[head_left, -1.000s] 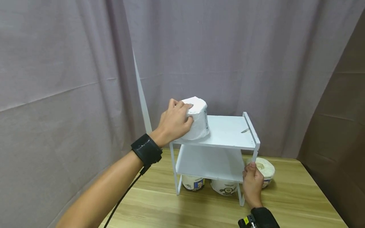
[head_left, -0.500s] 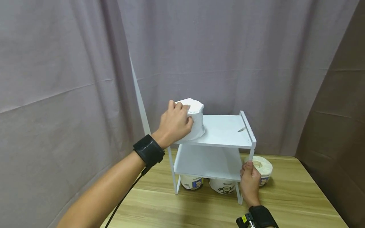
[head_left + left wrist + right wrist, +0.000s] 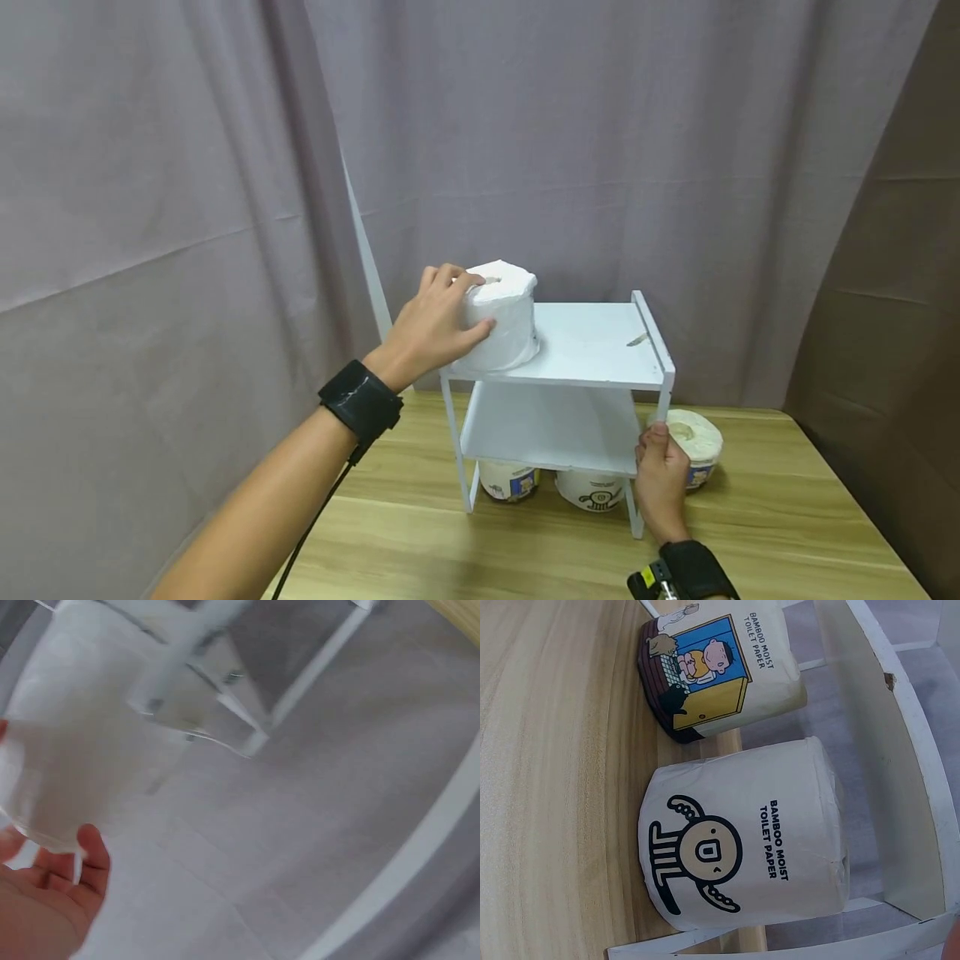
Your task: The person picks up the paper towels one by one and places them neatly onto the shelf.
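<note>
A white wrapped toilet roll (image 3: 506, 329) stands on the left end of the white two-tier rack's top shelf (image 3: 588, 333). My left hand (image 3: 438, 321) is at its left side, fingertips over the top near the core hole, thumb stretched loosely along the near side. In the left wrist view the fingers (image 3: 94, 851) are spread around the roll's edge. My right hand (image 3: 662, 479) grips the rack's front right leg, thumb uppermost. Under the lower shelf stand two printed toilet rolls, one with a blue picture (image 3: 720, 667) and one with a cartoon figure (image 3: 742, 836).
Another toilet roll (image 3: 693, 446) stands on the wooden table (image 3: 780, 508), just right of the rack behind my right hand. Grey curtains (image 3: 562, 150) hang behind and on the left. A black cable (image 3: 311, 529) runs from the left wrist strap.
The roll on the top shelf has slid slightly left. My left hand then loosens and draws back left, its thumb straightening. The right hand keeps its hold on the rack leg.
</note>
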`<state>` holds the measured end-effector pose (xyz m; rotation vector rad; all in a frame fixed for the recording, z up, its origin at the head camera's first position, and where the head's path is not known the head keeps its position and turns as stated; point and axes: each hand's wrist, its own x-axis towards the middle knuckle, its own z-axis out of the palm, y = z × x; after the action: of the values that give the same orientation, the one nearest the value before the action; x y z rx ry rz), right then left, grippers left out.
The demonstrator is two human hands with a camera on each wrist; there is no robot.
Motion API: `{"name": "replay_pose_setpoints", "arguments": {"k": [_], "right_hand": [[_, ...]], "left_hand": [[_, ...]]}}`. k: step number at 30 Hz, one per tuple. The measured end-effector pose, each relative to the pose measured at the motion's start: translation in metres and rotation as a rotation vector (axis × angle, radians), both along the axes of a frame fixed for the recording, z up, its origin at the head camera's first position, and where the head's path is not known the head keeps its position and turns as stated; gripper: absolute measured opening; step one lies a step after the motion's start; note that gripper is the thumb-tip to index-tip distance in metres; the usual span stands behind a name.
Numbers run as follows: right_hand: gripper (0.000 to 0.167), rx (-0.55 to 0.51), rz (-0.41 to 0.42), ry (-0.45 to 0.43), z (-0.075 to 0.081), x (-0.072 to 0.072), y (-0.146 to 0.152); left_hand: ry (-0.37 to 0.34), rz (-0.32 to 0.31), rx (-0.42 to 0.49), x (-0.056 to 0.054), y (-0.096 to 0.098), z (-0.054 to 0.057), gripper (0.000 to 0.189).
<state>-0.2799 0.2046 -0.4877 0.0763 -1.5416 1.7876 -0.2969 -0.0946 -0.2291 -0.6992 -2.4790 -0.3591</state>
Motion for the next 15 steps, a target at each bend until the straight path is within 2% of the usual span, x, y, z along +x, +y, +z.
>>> {"name": "replay_pose_setpoints", "arguments": {"k": [3,7,10,15], "right_hand": [[0.051,0.018,-0.018,-0.006,0.000,0.000,0.000],[0.051,0.002,-0.019,0.001,-0.001,0.000,0.001],[0.052,-0.006,-0.019,-0.003,-0.003,0.003,0.002],[0.053,0.016,-0.017,0.010,-0.001,0.005,0.005]], "left_hand": [[0.057,-0.072,-0.059,-0.007,-0.011,-0.002,0.057],[0.093,-0.175,-0.151,-0.017,-0.020,0.002,0.058],[0.058,-0.229,-0.187,-0.021,-0.025,0.006,0.057],[-0.025,-0.269,-0.208,-0.024,-0.030,0.013,0.057]]}}
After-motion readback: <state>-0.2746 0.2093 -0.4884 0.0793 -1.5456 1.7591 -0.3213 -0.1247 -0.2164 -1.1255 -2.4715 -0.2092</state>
